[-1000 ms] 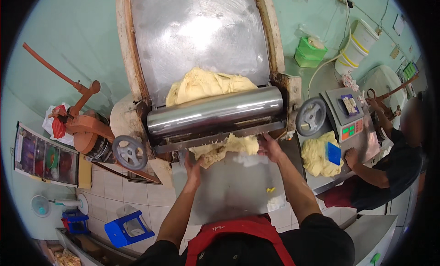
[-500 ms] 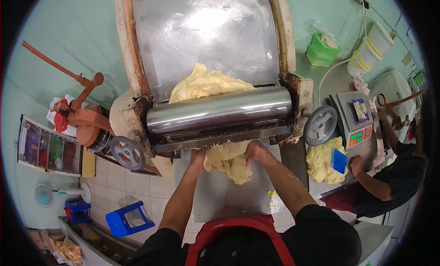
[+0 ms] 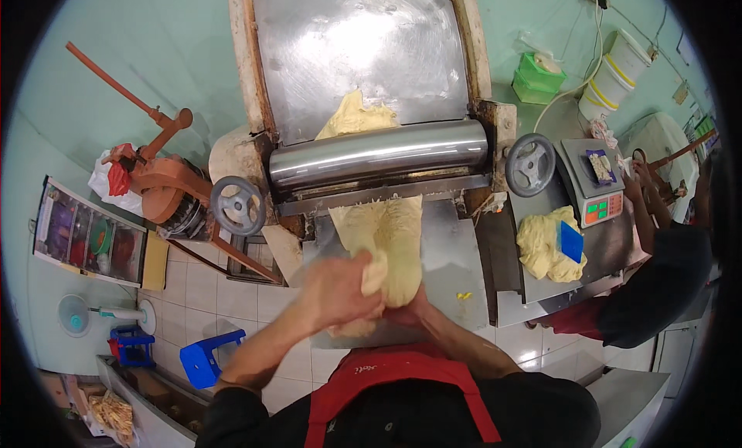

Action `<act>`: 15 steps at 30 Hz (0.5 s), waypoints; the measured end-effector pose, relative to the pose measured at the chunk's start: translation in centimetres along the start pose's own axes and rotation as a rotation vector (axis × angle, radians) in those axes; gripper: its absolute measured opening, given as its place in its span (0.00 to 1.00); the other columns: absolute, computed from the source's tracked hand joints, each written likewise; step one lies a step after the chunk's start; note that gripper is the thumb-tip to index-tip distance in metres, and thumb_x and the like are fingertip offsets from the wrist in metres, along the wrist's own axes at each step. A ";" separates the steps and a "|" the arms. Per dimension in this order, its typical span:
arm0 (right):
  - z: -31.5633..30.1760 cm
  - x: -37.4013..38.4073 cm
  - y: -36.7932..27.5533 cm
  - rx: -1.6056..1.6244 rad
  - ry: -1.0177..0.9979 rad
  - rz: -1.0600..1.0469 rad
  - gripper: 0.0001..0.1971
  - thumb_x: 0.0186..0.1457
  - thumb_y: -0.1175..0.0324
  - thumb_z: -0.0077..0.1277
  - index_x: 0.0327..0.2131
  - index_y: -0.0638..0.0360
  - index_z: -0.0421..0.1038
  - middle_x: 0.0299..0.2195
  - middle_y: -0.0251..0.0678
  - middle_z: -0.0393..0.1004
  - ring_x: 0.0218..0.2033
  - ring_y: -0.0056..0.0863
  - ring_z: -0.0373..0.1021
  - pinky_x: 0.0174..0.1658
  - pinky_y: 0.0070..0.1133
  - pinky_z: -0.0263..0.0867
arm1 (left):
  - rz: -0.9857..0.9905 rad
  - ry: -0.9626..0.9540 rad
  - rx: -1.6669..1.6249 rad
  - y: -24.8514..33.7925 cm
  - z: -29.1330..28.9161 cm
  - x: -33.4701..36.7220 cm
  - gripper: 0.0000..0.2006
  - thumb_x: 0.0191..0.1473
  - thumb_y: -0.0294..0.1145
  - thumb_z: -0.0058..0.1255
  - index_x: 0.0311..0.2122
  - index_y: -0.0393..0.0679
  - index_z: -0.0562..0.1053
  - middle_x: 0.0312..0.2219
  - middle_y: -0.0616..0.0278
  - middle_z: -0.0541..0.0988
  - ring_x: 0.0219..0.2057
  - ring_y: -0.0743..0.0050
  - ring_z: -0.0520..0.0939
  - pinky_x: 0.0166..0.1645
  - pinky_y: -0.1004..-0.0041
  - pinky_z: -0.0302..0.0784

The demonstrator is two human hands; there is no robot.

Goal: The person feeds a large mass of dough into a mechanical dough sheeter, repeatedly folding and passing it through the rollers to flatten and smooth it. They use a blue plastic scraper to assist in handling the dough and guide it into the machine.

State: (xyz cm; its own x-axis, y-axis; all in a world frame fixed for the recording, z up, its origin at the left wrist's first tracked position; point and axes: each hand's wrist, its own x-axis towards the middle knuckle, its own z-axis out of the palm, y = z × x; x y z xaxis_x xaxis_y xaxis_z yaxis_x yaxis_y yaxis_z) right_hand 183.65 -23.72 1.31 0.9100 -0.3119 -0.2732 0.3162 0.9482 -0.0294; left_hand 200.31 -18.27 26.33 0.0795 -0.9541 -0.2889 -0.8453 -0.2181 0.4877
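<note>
A pale yellow sheet of dough [image 3: 400,243] hangs from under the steel roller [image 3: 382,153] over the metal tray in front of me. My left hand [image 3: 340,288], smeared by motion, is closed on a bunched fold of this dough. My right hand [image 3: 411,309] grips the dough's near lower end on the right, its fingers mostly hidden behind it. More dough [image 3: 357,116] lies on the far side of the roller, at the foot of the sloping steel plate [image 3: 359,54].
Grey handwheels [image 3: 238,205] flank the roller. On the right-hand table lie a dough lump [image 3: 541,247] with a blue scraper [image 3: 570,242] and a digital scale [image 3: 591,174]. A co-worker [image 3: 657,278] stands there. A blue stool [image 3: 207,361] stands at left.
More dough has come down below the roller, and the part behind it has shrunk. Both my hands have moved nearer to me with the dough. The view has shifted slightly.
</note>
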 end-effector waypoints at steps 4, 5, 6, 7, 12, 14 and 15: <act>14.9 1.7 -4.0 0.067 -0.195 -0.339 0.36 0.63 0.33 0.37 0.64 0.45 0.67 0.63 0.34 0.70 0.62 0.43 0.68 0.59 0.50 0.66 | 0.383 0.815 0.283 2.6 -8.2 0.4 0.37 0.46 0.56 0.69 0.59 0.47 0.75 0.57 0.46 0.75 0.56 0.46 0.78 0.56 0.50 0.77; 16.4 2.7 -5.5 0.064 -0.321 -0.370 0.33 0.63 0.38 0.39 0.63 0.46 0.68 0.62 0.36 0.70 0.63 0.44 0.67 0.58 0.50 0.66 | 0.432 0.957 0.469 3.1 -9.6 1.6 0.41 0.45 0.60 0.69 0.62 0.49 0.74 0.65 0.47 0.69 0.64 0.48 0.72 0.61 0.47 0.72; 19.2 4.2 -6.5 0.054 -0.102 -0.482 0.30 0.64 0.45 0.38 0.61 0.50 0.68 0.61 0.40 0.70 0.61 0.43 0.67 0.57 0.45 0.68 | 0.361 0.926 0.523 2.9 -9.7 3.2 0.45 0.44 0.65 0.67 0.64 0.49 0.71 0.67 0.48 0.65 0.67 0.48 0.67 0.64 0.42 0.66; 19.7 6.5 -8.2 0.241 -0.068 -0.498 0.24 0.67 0.55 0.35 0.60 0.55 0.68 0.60 0.43 0.69 0.59 0.40 0.67 0.56 0.39 0.69 | 0.300 0.898 0.575 2.5 -9.0 5.7 0.49 0.43 0.70 0.64 0.67 0.49 0.69 0.69 0.48 0.62 0.70 0.48 0.62 0.67 0.38 0.60; 18.2 11.1 -10.2 0.032 -0.146 -0.653 0.23 0.71 0.59 0.42 0.63 0.61 0.61 0.52 0.44 0.72 0.57 0.36 0.71 0.60 0.37 0.68 | 0.051 0.677 0.305 -5.9 -5.3 20.7 0.63 0.34 0.79 0.65 0.73 0.55 0.57 0.70 0.49 0.61 0.73 0.47 0.58 0.71 0.35 0.49; 20.1 7.2 -8.7 -0.161 -0.109 -0.571 0.27 0.69 0.59 0.47 0.66 0.59 0.58 0.51 0.45 0.73 0.56 0.36 0.72 0.59 0.38 0.68 | 0.018 0.625 0.214 -6.5 -7.7 22.2 0.61 0.33 0.76 0.68 0.71 0.55 0.59 0.68 0.50 0.63 0.71 0.47 0.61 0.71 0.39 0.53; 19.3 5.4 -7.5 -0.250 -0.081 -0.521 0.29 0.68 0.58 0.49 0.68 0.58 0.56 0.51 0.45 0.74 0.55 0.36 0.73 0.59 0.38 0.68 | -0.007 0.589 0.168 -7.0 -8.3 22.7 0.60 0.33 0.74 0.69 0.70 0.55 0.60 0.67 0.50 0.65 0.70 0.47 0.62 0.70 0.41 0.54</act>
State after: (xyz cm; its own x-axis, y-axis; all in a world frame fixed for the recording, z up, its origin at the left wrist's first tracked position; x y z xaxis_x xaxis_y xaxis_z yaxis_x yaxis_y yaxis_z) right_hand 191.39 -33.65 18.63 0.6721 -0.7353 -0.0873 0.6639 0.6506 -0.3687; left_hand 212.42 -40.05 23.19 0.3234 -0.9165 0.2355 -0.9118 -0.2352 0.3368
